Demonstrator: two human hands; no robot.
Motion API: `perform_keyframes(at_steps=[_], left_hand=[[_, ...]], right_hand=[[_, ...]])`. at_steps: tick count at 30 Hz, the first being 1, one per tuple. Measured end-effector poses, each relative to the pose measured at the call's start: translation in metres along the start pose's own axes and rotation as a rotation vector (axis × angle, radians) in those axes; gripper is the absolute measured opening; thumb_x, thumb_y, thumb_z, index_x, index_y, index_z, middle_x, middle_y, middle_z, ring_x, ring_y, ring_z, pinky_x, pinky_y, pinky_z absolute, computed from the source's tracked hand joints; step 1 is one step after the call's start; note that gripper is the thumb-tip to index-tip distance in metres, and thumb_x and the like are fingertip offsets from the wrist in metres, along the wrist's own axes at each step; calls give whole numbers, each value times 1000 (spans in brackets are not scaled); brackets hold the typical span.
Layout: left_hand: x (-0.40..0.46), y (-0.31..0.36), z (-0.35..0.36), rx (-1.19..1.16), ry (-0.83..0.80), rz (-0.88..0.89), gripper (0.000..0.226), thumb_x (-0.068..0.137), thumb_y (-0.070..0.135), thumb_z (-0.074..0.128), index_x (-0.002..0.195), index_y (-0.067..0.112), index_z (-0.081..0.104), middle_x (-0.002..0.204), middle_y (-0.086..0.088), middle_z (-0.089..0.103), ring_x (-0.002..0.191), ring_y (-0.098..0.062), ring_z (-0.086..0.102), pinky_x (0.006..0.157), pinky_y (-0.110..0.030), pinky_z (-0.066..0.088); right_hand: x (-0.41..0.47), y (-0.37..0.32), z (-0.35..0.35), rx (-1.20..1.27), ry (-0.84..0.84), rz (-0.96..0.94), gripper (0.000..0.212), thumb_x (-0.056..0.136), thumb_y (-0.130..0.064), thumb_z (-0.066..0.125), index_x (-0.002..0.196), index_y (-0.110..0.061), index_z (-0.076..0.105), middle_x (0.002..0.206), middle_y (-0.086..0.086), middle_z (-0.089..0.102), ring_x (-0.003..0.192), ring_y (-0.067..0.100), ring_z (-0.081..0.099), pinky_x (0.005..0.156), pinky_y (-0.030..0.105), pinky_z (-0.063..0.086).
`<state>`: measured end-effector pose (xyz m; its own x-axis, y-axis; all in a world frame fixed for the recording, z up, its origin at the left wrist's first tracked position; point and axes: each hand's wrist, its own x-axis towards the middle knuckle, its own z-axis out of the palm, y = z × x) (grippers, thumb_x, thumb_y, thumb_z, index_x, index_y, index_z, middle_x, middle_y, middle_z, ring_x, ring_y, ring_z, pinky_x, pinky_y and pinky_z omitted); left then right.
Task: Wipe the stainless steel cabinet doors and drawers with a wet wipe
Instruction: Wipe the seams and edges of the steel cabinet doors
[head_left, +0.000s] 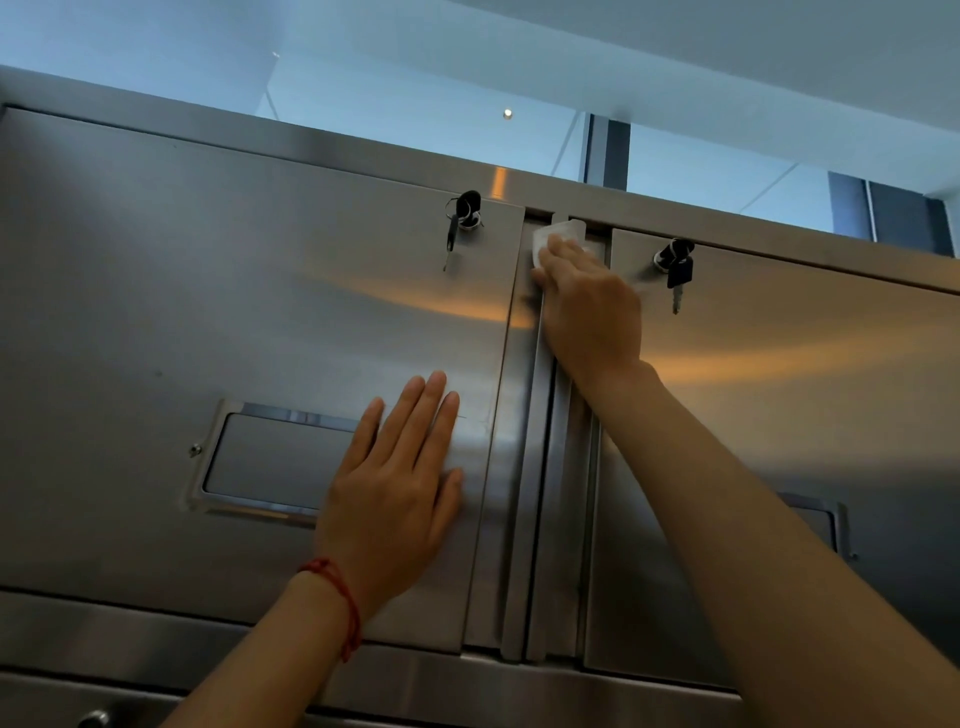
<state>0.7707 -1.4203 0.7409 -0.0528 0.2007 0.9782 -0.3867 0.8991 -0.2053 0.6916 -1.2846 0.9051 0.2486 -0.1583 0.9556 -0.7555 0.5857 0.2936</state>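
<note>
Two stainless steel cabinet doors fill the view: the left door (249, 312) and the right door (805, 374), with a vertical steel post (550, 493) between them. My right hand (587, 306) presses a white wet wipe (558, 235) against the top of that post, fingers closed over it. My left hand (395, 493) lies flat on the left door with fingers spread, holding nothing; a red string bracelet circles its wrist.
Keys hang from a lock near each door's top inner corner, on the left door (462, 218) and the right door (675, 267). A recessed handle (260, 457) sits in the left door, partly under my left hand. Glass panels (415, 104) rise above the cabinet.
</note>
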Motion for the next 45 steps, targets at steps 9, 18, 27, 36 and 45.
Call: perform_keyframes(at_steps=[9,18,27,36,45], left_hand=[[0,0,1,-6,5,1,55,93,32,31,137,1,43,145,-17,37,135,-31,35,107,-46,27],[0,-1,1,1,3,4,55,93,31,31,137,1,43,145,-18,37,135,-31,34,107,-46,27],[0,0,-1,3,-13,-1,55,93,32,31,137,1,43,146,-17,37,135,-31,34,109,-47,28],[1,0,-2,6,-26,-6,56,93,32,30,137,0,43,146,-18,37,135,-31,34,108,-50,33],[1,2,-2,3,-40,0,56,94,31,28,138,-1,41,146,-20,36,135,-33,34,108,-51,31]], right_hand=[[6,2,-2,-10,-18,0,33,100,-19,42,123,-2,59,135,13,53,124,27,49,99,37,42],[1,-3,-1,23,29,18,33,100,-16,44,126,-2,57,137,13,50,129,24,45,102,35,38],[-39,-14,-3,77,124,-38,26,91,-7,58,113,7,63,119,25,60,113,38,57,96,45,45],[-74,-22,-3,83,194,-83,24,81,0,70,103,8,67,109,26,65,103,37,63,90,46,49],[-94,-26,-8,78,162,-109,25,79,-1,72,102,7,69,108,25,66,102,36,64,86,47,53]])
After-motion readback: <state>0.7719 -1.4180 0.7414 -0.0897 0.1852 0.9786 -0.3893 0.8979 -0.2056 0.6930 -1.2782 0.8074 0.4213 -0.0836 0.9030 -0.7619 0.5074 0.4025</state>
